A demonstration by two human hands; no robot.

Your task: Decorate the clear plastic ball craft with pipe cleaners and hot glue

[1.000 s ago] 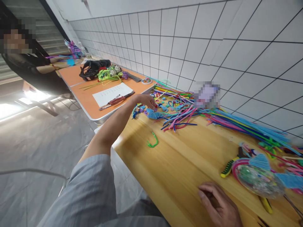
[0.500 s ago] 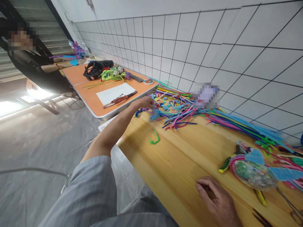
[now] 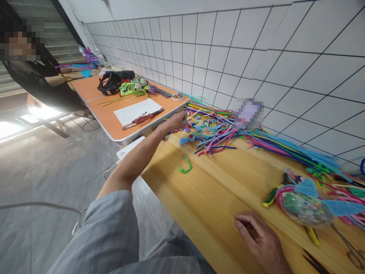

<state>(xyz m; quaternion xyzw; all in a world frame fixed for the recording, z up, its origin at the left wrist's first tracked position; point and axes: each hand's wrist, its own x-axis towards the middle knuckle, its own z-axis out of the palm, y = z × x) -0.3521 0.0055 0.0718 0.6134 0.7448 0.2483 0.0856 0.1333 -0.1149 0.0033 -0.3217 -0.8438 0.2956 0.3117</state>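
Note:
My left hand (image 3: 178,120) reaches to the far left end of the wooden table, over a heap of small coloured craft pieces (image 3: 199,128) and pipe cleaners. Its fingers are curled downward and pressed together; what they hold, if anything, is hidden. Just below that hand lies a small blue fuzzy piece (image 3: 186,140). My right hand (image 3: 261,240) rests on the near part of the table, loosely closed, thumb close to the forefinger, with nothing visible in it. A bent green pipe cleaner (image 3: 186,165) lies by itself between the two hands.
Long pipe cleaners (image 3: 296,152) lie along the tiled wall near a phone (image 3: 248,113). Yellow-and-black pliers (image 3: 272,195), a clear round bundle (image 3: 306,207) and scissors (image 3: 352,251) lie at the right. An orange table (image 3: 94,101) holds paper and tools; another person sits beyond it.
My left hand has moved slightly farther away over the heap, showing more small pieces below it. My right hand stays resting in place. The view has shifted a little.

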